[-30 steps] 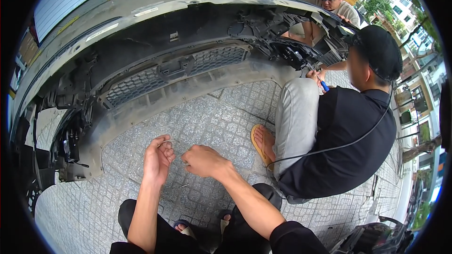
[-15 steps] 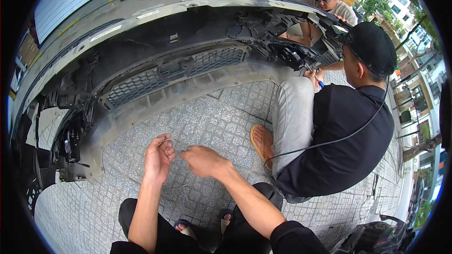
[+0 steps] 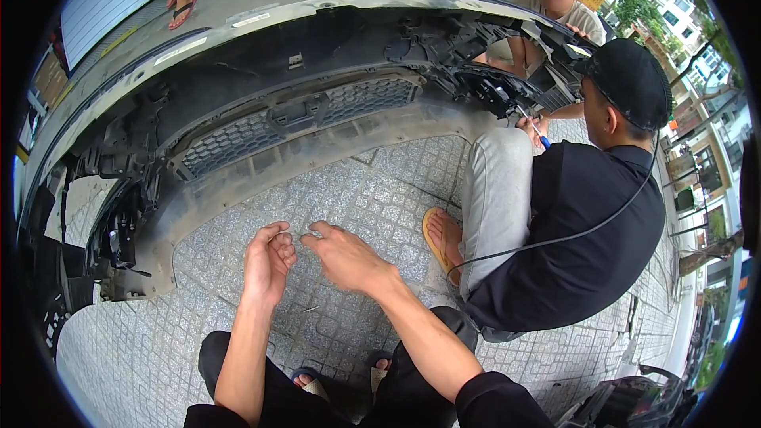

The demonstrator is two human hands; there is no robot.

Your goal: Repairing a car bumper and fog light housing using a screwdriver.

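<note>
My left hand [image 3: 270,264] is raised over the paving, its fingers curled inward and the thumb side up. Whatever sits in its fingertips, if anything, is too small to name. Close to its right, my right hand [image 3: 346,256] is held back up, index finger and thumb a little apart, with nothing visible between them. The two hands do not touch. Beyond them lies a large black car bumper [image 3: 230,71], inner side toward me, with a honeycomb grille [image 3: 238,147]. A small thin metallic piece [image 3: 311,310] rests on the paving below my hands.
At my right a co-worker in a black shirt [image 3: 594,222] sits by the bumper's right end, holding a blue-handled screwdriver [image 3: 544,141]. A black cable [image 3: 547,242] hangs across that person's back. Other people are behind the bumper. Dark parts [image 3: 634,404] lie at lower right.
My right hand's index finger and thumb have parted and shifted slightly upward. My left hand stays nearly still. At the far left, a person's legs have come further into view.
</note>
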